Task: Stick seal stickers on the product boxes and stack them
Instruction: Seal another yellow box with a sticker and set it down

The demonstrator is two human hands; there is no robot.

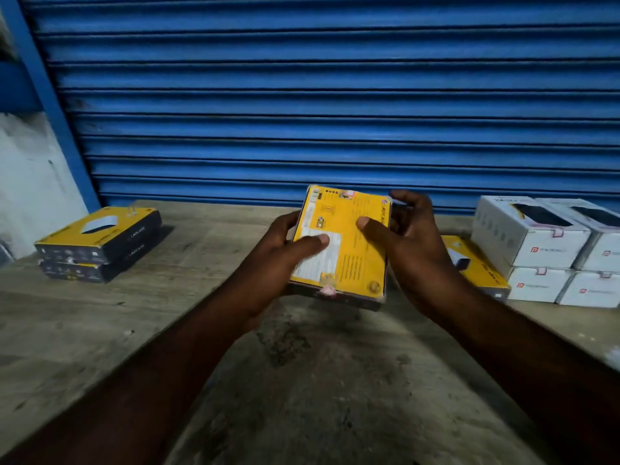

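Note:
I hold a flat yellow product box (352, 250) above the middle of the wooden table (302, 364), its printed back face toward me. My left hand (278, 260) grips its left edge, thumb on the white label. My right hand (409, 243) grips the right edge, thumb on the yellow face and fingers curled over the far corner. A small pinkish seal sticker (327, 290) sits on the box's near edge, and another (347, 194) at the far edge. Two yellow-and-black boxes (100, 243) lie stacked at the left.
Another yellow box (476, 263) lies flat behind my right hand. White product boxes (543, 250) are stacked two high at the right, with red seals on their flaps. A blue roller shutter (318, 95) closes off the table's far side.

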